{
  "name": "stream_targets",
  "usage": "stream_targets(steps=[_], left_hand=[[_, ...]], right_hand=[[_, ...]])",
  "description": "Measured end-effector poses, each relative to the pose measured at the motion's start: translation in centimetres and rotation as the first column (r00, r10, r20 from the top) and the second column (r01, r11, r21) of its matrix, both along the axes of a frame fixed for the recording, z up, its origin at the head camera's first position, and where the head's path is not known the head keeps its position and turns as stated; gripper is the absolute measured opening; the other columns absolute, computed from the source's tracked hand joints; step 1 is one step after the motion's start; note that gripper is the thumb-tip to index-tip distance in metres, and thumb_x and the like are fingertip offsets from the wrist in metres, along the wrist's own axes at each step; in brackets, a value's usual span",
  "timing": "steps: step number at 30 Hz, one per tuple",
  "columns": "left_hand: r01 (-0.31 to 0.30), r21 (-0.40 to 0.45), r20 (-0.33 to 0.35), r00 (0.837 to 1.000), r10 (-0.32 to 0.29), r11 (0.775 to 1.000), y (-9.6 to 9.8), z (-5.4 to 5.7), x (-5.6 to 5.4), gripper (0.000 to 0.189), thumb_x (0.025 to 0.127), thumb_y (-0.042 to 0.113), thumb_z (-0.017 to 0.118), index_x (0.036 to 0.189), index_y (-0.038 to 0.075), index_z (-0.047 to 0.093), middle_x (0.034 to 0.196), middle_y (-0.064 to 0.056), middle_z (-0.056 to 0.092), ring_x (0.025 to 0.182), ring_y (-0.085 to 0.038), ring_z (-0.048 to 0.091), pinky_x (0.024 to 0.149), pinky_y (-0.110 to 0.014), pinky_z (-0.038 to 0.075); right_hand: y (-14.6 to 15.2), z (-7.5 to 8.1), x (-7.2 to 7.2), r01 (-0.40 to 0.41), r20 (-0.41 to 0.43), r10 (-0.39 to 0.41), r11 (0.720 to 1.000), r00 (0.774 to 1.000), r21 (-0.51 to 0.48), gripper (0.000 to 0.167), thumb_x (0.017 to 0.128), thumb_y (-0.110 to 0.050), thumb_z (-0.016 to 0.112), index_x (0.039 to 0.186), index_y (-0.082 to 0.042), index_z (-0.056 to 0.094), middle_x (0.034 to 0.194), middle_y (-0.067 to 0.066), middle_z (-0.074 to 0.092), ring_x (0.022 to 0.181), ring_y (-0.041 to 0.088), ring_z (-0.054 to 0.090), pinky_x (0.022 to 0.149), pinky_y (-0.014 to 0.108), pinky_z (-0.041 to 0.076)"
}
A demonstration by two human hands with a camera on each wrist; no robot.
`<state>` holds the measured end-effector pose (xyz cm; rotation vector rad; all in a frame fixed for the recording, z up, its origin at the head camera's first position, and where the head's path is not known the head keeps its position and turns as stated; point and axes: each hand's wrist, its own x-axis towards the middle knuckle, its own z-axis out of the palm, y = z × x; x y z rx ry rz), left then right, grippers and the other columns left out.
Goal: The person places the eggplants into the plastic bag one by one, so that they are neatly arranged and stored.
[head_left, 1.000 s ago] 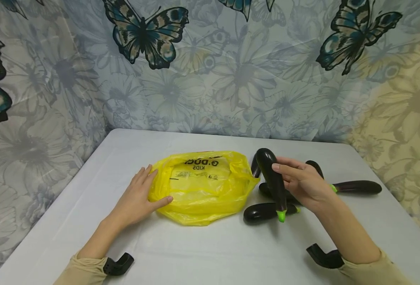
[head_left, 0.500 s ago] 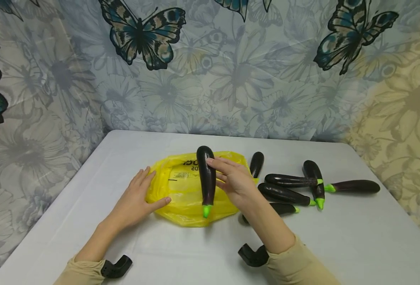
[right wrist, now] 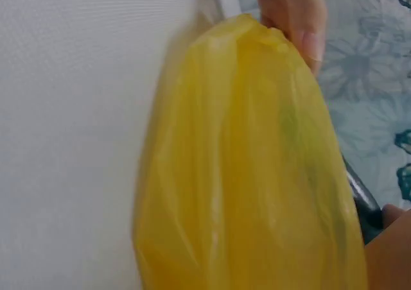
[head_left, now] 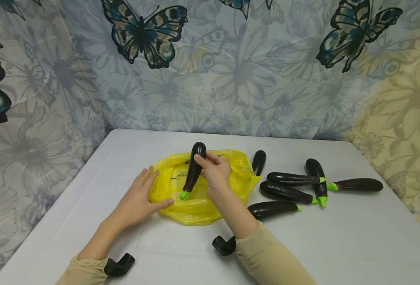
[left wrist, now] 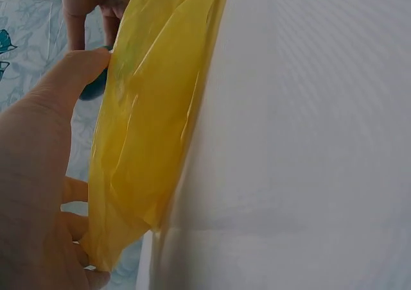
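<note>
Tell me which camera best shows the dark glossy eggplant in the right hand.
Head view: the dark glossy eggplant shows from rounded end to green tip. Each wrist view shows only a part beside the yellow plastic bag.

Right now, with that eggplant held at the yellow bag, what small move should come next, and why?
I'd probably lower the eggplant further into the yellow bag: the right hand grips it at the bag's open top, green stem end lowermost, and the left hand touches the opposite side, seemingly steadying it.
</note>
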<state>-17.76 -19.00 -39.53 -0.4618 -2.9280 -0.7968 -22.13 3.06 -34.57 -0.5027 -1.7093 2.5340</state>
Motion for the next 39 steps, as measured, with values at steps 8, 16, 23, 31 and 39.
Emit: stream_targets(steps=[8, 16, 23, 31, 39], left_hand=[[0.039, -0.003, 0.002, 0.999, -0.039, 0.999, 0.0, -0.1, 0.1, 0.125, 0.065, 0.081, 0.068, 0.156, 0.006, 0.025, 0.161, -0.016, 0.014, 0.145, -0.037, 0.015, 0.109, -0.062, 0.025], [0.051, 0.019, 0.031, 0.998, -0.051, 0.999, -0.1, -0.4, 0.1, 0.125, 0.066, 0.079, 0.069, 0.156, 0.006, 0.022, 0.161, -0.016, 0.014, 0.144, -0.038, 0.019, 0.108, -0.059, 0.029], [0.067, 0.025, 0.025, 0.997, -0.067, 0.997, 0.1, -0.4, 0.3, 0.127, 0.065, 0.078, 0.071, 0.156, 0.005, 0.022, 0.161, -0.017, 0.015, 0.144, -0.037, 0.018, 0.108, -0.058, 0.029], [0.107, 0.057, 0.019, 0.994, -0.108, 0.993, -0.1, -0.4, 0.0, 0.133, 0.062, 0.075, 0.075, 0.155, -0.001, 0.019, 0.160, -0.020, 0.013, 0.144, -0.038, 0.016, 0.110, -0.058, 0.025], [0.076, 0.097, 0.068, 0.994, -0.083, 0.992, -1.4, -0.2, -0.1, 0.139, 0.057, 0.072, 0.081, 0.156, 0.000, 0.016, 0.159, -0.021, 0.017, 0.143, -0.040, 0.019, 0.110, -0.059, 0.025]], right_hand=[[-1.6, -1.7, -0.2, -0.054, 0.026, 0.053, 0.998, 0.998, 0.025, 0.047, 0.083, -0.010, 0.080, 0.125, 0.001, 0.060, 0.116, 0.016, 0.057, 0.097, 0.025, 0.067, 0.082, 0.036, 0.056], [-2.1, -2.5, -0.2, -0.106, 0.108, 0.092, 0.986, 0.990, 0.131, 0.042, 0.081, -0.016, 0.083, 0.115, -0.002, 0.064, 0.111, 0.013, 0.061, 0.088, 0.022, 0.067, 0.079, 0.032, 0.056], [-1.7, -2.6, -0.3, -0.239, 0.179, 0.201, 0.945, 0.963, 0.223, 0.045, 0.081, -0.014, 0.082, 0.118, 0.000, 0.060, 0.108, 0.015, 0.060, 0.081, 0.025, 0.060, 0.074, 0.034, 0.057], [-1.7, -2.6, -0.6, -0.316, 0.217, 0.264, 0.912, 0.940, 0.260, 0.046, 0.080, -0.011, 0.081, 0.120, 0.000, 0.061, 0.106, 0.015, 0.059, 0.084, 0.028, 0.059, 0.074, 0.039, 0.058], [-1.6, -2.7, -0.8, -0.301, 0.203, 0.256, 0.923, 0.945, 0.239, 0.045, 0.080, -0.009, 0.082, 0.120, 0.001, 0.063, 0.105, 0.015, 0.061, 0.082, 0.026, 0.060, 0.074, 0.039, 0.058]])
